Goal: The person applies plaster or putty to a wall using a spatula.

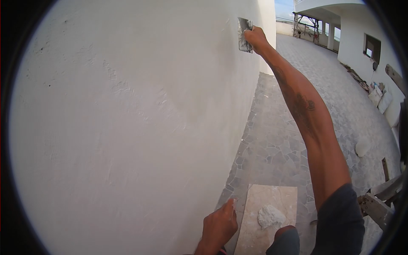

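Note:
My right hand [256,39], at the end of an outstretched arm, grips a plastering trowel [244,32]. Its rectangular metal blade, smeared with white, is up against the pale wall [148,148] near the wall's far edge. Low in view, my left hand [219,226] is closed beside the wall; a greyish flat shape shows by its fingertips, but what it holds is not clear. Just right of that hand lies a beige marble-patterned board [250,238] carrying a mound of white putty [270,216]. Rough ridges and small marks show on the wall.
My knee [287,241] covers part of the board's lower edge. Grey stone-patterned paving [280,140] runs along the wall. Wooden beams [378,210] stand at the lower right. Sacks [380,97] and scrap lie along another building [357,34]; scaffolding [307,27] stands farther back.

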{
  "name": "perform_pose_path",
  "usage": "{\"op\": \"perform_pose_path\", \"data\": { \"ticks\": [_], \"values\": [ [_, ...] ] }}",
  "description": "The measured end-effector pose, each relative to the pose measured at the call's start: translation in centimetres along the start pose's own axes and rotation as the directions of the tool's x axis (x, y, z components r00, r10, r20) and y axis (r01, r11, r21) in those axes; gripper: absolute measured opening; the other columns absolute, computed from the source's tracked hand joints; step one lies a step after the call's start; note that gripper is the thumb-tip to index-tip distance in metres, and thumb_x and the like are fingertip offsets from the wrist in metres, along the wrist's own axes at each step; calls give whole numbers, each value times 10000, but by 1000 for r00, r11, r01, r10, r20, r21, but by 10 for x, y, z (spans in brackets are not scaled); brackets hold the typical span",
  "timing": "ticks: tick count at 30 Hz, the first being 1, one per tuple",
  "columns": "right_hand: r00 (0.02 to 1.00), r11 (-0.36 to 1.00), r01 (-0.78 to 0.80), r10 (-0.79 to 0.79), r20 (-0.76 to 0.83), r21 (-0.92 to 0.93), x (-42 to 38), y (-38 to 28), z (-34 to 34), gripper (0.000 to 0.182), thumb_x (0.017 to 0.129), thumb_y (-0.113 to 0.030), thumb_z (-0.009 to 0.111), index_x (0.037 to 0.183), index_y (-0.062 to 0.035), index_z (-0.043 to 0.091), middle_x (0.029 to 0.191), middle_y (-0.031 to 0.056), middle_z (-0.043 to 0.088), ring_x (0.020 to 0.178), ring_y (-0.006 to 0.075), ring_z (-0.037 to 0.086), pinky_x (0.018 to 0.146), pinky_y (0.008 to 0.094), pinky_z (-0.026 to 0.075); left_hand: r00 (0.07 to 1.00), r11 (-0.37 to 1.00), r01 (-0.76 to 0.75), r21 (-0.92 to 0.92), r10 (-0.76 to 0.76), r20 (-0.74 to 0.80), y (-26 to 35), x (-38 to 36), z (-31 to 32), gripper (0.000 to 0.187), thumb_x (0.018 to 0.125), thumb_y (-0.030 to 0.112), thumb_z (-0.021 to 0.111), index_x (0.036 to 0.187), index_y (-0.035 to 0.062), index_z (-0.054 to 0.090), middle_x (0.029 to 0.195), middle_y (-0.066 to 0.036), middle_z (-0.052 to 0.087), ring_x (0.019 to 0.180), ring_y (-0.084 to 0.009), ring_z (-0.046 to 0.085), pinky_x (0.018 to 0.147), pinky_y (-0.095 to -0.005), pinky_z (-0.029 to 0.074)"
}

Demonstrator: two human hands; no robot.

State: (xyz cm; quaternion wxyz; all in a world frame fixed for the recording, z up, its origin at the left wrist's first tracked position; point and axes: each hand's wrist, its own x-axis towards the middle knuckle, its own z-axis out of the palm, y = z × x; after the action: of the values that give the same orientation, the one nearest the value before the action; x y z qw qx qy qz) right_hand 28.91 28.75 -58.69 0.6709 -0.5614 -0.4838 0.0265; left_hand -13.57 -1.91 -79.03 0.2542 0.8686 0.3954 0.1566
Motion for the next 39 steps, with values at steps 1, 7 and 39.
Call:
{"op": "perform_pose_path", "data": {
  "ticks": [1, 7, 39],
  "values": [
    [1000, 1000, -12, 12, 10, -7, 2, 1, 3, 250, 777, -97, 502, 912, 48, 655, 807, 116, 650, 737, 205, 612, 687, 375, 499, 1000, 1000, -1, -1, 1, 0, 0, -1, -2, 274, 915, 127, 554, 1172, 36, 579, 961, -142, 703, 744, -356, 686, 625, -453, 554],
    [997, 998, -51, 53, 50, -32, 0, -14, 23, 260, 790, -89, 505, 945, 55, 656, 822, 114, 642, 761, 198, 622, 704, 369, 505, 999, 1000, -12, -11, 11, -34, -9, -6, -5, 245, 915, 129, 558, 1147, 58, 588, 908, -134, 697, 720, -346, 677, 610, -446, 545],
    [938, 972, 226, -200, 284, -63, -235, -87, 5, 343, 990, -166, 544, 1288, 3, 564, 996, 118, 674, 928, 171, 605, 848, 285, 475, 993, 993, -78, -84, 69, -99, 12, 1, 2, 200, 918, 128, 559, 1094, 33, 571, 816, -197, 679, 688, -413, 658, 612, -496, 530]
  ]
}}
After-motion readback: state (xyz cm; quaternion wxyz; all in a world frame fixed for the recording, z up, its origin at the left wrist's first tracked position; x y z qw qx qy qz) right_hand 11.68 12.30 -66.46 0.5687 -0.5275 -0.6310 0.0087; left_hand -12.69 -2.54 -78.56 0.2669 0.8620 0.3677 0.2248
